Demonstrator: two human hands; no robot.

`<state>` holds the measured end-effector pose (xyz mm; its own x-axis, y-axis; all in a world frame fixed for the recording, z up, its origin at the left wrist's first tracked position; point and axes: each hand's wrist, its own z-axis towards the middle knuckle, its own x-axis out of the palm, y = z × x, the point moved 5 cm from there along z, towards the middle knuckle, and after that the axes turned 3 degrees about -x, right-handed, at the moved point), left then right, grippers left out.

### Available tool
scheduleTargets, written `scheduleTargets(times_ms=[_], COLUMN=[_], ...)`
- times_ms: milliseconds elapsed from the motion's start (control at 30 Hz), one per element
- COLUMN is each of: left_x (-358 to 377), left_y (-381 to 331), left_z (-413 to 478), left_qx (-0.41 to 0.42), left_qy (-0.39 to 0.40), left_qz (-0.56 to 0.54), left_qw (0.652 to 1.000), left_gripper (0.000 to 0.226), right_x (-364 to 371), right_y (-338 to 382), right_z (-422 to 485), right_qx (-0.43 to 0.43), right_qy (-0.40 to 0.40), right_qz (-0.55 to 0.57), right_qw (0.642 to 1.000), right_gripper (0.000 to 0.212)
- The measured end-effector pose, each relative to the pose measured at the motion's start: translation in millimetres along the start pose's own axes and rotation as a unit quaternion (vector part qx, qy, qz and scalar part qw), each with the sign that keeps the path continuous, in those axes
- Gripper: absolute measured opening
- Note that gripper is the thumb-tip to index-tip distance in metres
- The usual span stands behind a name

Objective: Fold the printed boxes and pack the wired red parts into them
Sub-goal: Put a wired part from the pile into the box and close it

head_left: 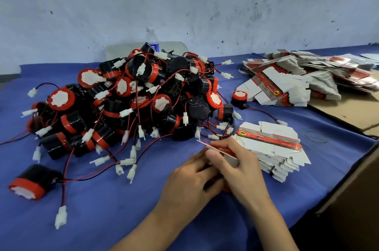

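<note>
Hands: left hand (190,181) and right hand (235,170) both grasping one printed box (222,150)
Stack: flat boxes (274,148) just beside right hand
Pile: wired red parts (133,97) behind

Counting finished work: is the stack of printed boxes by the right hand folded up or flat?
Flat: the stack of printed boxes lies as layered sheets, flaps spread, none erected.
</note>
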<state>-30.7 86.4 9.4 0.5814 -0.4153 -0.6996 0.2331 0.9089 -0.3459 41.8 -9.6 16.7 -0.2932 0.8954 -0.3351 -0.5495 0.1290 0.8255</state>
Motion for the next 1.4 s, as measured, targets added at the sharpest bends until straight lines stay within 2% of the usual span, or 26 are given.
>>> scheduleTargets(times_ms=[67,167,233,333,433,533,600,733,867,933,1033,1267,1400], left_x=[1.3,3.7,4.9,3.2,-4.0,-4.2,-1.0,5.0,4.7,3.6,3.3,2.4,0.9], left_y=[1.3,4.4,6.5,11.7,29.5,46.2,55.0,57.7,50.7,47.0,47.7,49.8,47.8], left_z=[0.1,0.1,0.3,0.6,-2.4,-6.0,-5.7,-3.1,-2.0,-0.7,0.5,-0.3,0.5], left_qx=[0.003,-0.008,-0.018,-0.042,-0.148,-0.250,-0.287,-0.293,-0.270,-0.241,-0.228,-0.234,-0.213], left_qy=[0.003,0.010,0.007,-0.029,-0.080,-0.100,-0.093,-0.047,-0.022,-0.008,-0.007,-0.021,-0.024], left_qz=[-0.012,-0.050,-0.087,-0.163,-0.278,-0.388,-0.399,-0.390,-0.406,-0.390,-0.366,-0.359,-0.326], left_qw=[1.000,0.999,0.996,0.985,0.946,0.882,0.866,0.872,0.873,0.889,0.902,0.903,0.921], left_gripper=[0.032,0.031,0.027,0.013,0.007,0.017,0.019,0.020,0.016,0.017,0.026,0.025,0.023], right_x=[-1.3,-1.9,-1.3,-2.6,-1.5,-2.4,-2.9,-1.7,-1.5,-0.3,-3.0,-0.8,-0.5], right_y=[-1.0,-2.5,-4.8,-6.0,-7.1,-11.1,-13.7,-16.3,-15.6,-15.9,-17.8,-15.2,-16.0], right_z=[-1.7,-3.5,-3.7,-3.6,-6.7,-9.5,-11.0,-13.1,-13.4,-14.7,-16.8,-16.3,-16.5], right_qx=[0.008,-0.007,-0.009,-0.023,-0.041,-0.035,-0.037,-0.036,-0.055,-0.072,-0.082,-0.102,-0.103], right_qy=[-0.018,-0.036,-0.030,-0.027,0.000,0.016,0.039,0.096,0.095,0.092,0.076,0.055,0.062], right_qz=[0.005,-0.049,-0.086,-0.105,-0.092,-0.064,-0.070,-0.089,-0.114,-0.135,-0.150,-0.161,-0.158], right_qw=[1.000,0.998,0.996,0.994,0.995,0.997,0.996,0.991,0.987,0.984,0.982,0.980,0.980], right_gripper=[0.023,0.004,0.018,0.028,0.032,0.032,0.032,0.036,0.032,0.033,0.033,0.032,0.031])
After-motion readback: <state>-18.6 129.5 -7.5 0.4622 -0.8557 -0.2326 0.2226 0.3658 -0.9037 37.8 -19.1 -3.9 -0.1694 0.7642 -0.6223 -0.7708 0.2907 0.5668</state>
